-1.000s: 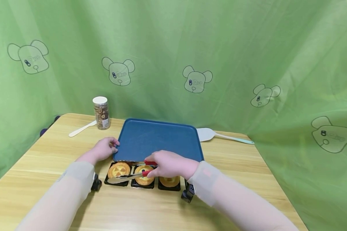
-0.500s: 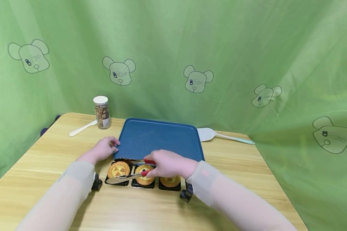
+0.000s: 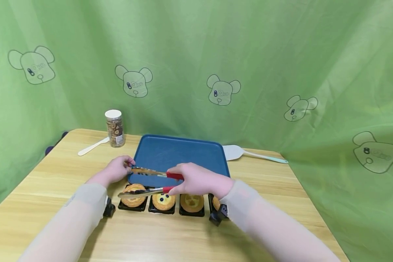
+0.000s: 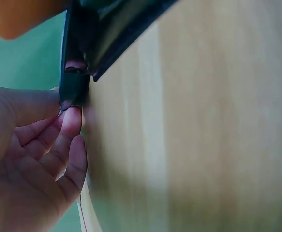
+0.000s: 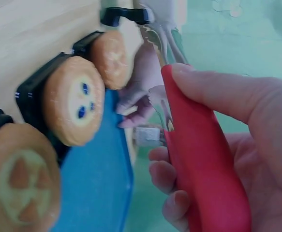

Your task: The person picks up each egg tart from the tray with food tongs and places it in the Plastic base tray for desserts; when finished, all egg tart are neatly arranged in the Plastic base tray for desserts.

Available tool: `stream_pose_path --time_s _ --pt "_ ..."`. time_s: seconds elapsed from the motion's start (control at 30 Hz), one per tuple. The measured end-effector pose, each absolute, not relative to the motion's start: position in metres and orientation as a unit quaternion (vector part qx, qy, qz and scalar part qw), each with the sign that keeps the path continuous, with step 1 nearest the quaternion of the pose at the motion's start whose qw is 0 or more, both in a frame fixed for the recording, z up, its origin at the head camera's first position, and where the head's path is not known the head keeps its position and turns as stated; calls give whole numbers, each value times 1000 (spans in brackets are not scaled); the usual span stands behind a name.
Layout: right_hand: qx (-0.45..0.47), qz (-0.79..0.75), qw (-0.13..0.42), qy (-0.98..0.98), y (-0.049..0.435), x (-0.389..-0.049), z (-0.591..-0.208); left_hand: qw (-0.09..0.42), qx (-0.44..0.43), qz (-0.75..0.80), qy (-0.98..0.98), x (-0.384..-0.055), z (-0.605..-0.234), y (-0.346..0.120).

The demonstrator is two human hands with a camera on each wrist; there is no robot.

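My right hand (image 3: 196,179) grips a pair of tongs (image 5: 199,159) by the red handles. The tongs' arms are spread, one over the leftmost egg tart (image 3: 133,202), the other over the near part of the blue tray (image 3: 180,154). My left hand (image 3: 118,168) pinches the tray's left edge between thumb and fingers, as the left wrist view shows. In a row along the tray's near side sit several tarts in black square holders: one with blueberries (image 5: 75,101), one with wedge-shaped pieces on top (image 3: 191,203), and one at the right (image 3: 216,203) partly behind my wrist.
At the back left stands a jar (image 3: 115,130) of ring-shaped pieces with a white lid. A cream-coloured flat utensil (image 3: 93,146) lies beside it. Right of the tray is a white spatula (image 3: 234,152) with a pale green handle. A green curtain (image 3: 190,47) hangs behind the table.
My right hand has moved up and slightly right with the tongs. The tongs' arms have spread wider, the far one now over the tray. My left hand has stayed at the tray edge.
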State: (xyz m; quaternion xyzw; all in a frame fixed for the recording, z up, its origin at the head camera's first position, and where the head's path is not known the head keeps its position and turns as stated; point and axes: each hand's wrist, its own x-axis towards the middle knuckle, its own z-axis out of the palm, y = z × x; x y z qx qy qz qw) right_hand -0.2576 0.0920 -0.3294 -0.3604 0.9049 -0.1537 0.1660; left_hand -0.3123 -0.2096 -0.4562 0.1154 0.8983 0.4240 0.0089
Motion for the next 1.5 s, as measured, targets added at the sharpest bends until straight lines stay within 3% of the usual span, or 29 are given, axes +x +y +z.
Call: stream_pose_path --time_s 0.13,0.3,0.63,1.0,1.5 --pt "-350 -212 135 903 108 -261 -316 13 111 426 898 -311 -455 -209" --pt "-301 -297 52 905 146 -272 -305 11 114 424 898 -311 -455 -208" --pt "-137 -317 -55 937 277 -295 -309 14 110 424 899 -311 -457 -209" --pt "-37 -282 -23 958 379 -290 -370 16 112 425 898 -311 -456 -208" --pt "-35 -259 20 965 400 -283 -423 21 102 427 898 -312 -457 -210"
